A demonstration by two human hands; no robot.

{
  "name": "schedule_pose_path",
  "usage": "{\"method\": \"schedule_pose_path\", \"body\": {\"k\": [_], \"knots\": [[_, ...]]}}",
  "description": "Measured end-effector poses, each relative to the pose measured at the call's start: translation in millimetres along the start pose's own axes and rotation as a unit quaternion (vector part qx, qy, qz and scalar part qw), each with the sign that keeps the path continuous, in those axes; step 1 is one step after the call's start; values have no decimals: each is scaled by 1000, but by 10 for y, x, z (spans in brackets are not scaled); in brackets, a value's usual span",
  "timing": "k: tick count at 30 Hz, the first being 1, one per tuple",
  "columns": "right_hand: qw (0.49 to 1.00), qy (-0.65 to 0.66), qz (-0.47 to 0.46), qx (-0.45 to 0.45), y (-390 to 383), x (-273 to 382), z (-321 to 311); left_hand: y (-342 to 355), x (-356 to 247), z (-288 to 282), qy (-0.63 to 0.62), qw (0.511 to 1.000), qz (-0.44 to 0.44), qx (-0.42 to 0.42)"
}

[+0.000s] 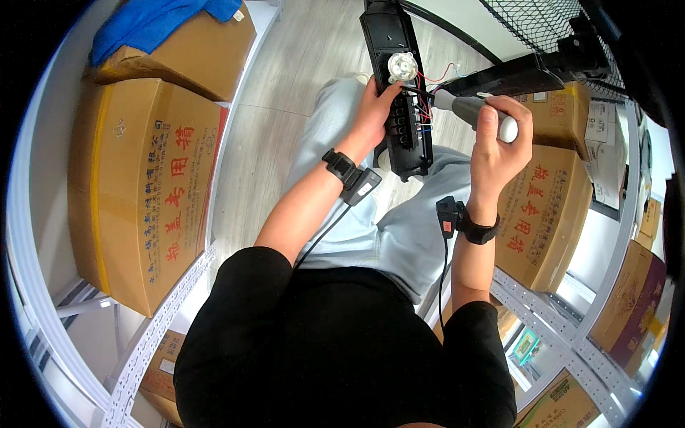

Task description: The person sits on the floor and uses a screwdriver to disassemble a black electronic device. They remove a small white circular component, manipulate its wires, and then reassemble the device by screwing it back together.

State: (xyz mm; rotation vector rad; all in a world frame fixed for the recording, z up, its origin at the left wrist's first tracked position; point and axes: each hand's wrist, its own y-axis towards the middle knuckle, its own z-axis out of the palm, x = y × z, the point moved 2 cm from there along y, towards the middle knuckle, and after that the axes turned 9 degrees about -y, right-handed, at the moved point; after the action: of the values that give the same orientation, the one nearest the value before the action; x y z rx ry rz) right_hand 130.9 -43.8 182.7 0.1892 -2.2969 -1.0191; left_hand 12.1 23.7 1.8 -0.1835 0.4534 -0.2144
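Observation:
A long black plastic housing (410, 162) stretches away from me above my knees, its open side showing a row of dark round parts. My left hand (372, 118) grips its left edge, the thumb lying by a clear round plastic piece (402, 65). In my right hand (501, 143) is a screwdriver (465, 110) with a grey and white handle. Its dark shaft points left toward the housing beside my left thumb. Whether the tip sits on a screw is too small to tell. Thin red and blue wires (425, 114) run along the housing's right side.
Cardboard boxes (143, 192) stand on a white shelf at left, with a blue cloth (153, 28) on top. More boxes (546, 214) fill the perforated metal rack (549, 321) at right. A black mesh frame (542, 28) stands at the far right. Cables hang from both wristbands.

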Motion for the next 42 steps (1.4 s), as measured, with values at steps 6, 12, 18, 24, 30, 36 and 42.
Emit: {"method": "schedule_pose_path", "body": {"k": [6,12,18,24,30,36,42], "knots": [[999,36,14,-17,70,-38,-4,-11,15,73,-6,1000,13,17],[998,25,49,2,55,-120,56,-35,8,144,-23,999,4,22],[998,54,28,20,81,-151,55,-30,32,134,-32,999,3,42],[997,-34,43,63,211,-16,15,-62,32,200,-25,999,0,38],[948,-279,77,132,417,389,-34,32,165,97,31,999,21,18],[932,-184,-63,306,549,493,-126,41,176,85,23,999,-1,31],[919,-230,-109,302,648,596,-150,28,171,99,15,999,-3,42]]}}
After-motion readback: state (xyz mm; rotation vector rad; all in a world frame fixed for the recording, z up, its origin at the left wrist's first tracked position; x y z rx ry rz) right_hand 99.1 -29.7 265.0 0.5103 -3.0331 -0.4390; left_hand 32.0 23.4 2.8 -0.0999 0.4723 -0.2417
